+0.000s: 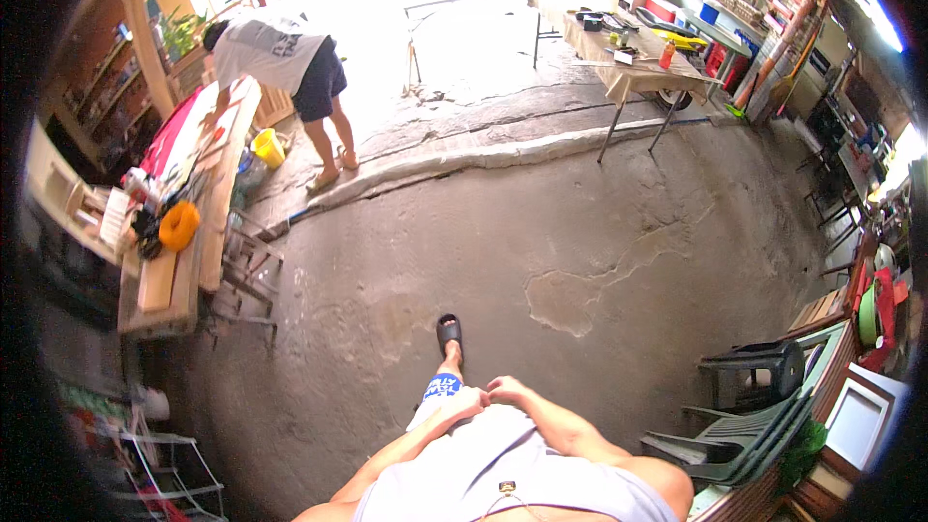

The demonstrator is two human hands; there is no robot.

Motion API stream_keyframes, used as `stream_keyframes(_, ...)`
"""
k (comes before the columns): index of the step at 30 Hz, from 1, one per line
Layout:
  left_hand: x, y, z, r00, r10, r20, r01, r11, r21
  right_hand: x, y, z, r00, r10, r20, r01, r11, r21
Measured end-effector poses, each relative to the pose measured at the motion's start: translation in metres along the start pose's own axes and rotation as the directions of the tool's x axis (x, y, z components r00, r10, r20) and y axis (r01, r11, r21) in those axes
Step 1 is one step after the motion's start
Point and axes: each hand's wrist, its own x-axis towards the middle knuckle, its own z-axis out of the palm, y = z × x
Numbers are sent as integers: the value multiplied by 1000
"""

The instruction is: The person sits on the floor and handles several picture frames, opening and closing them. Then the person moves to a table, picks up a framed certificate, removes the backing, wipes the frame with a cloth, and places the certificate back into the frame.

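Observation:
Close together at the front of my pale shirt (483,459), at waist height, are both of my hands. My left hand (470,401) has its fingers curled in, close by the shirt's lower edge. Just to its right, my right hand (508,391) is bent inward with fingers closed. Whatever they pinch, perhaps nothing, is too small to make out. Below them one foot in a dark slide sandal (449,331) is on the concrete floor (464,251), under shorts with a blue and white printed leg (442,388).
At left, a wooden workbench (220,217) carries an orange coil (179,226); another person (280,63) bends over its far end beside a yellow bucket (268,148). A covered table (628,77) stands far right. Stacked plastic chairs (754,435) are at near right. A raised ridge (464,157) crosses the floor.

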Motion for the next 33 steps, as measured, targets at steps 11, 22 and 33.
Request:
stream_keyframes(11,183,38,-317,938,-111,327,56,983,173,16,4,-215,735,635,-238,-246,577,779)
stream_keyframes(22,471,125,-621,962,69,264,-108,985,137,335,-48,-564,702,423,-573,-161,878,450)
stream_keyframes(33,726,204,-941,967,-27,-255,19,999,-32,512,-416,-1026,622,29,-783,520,732,440)
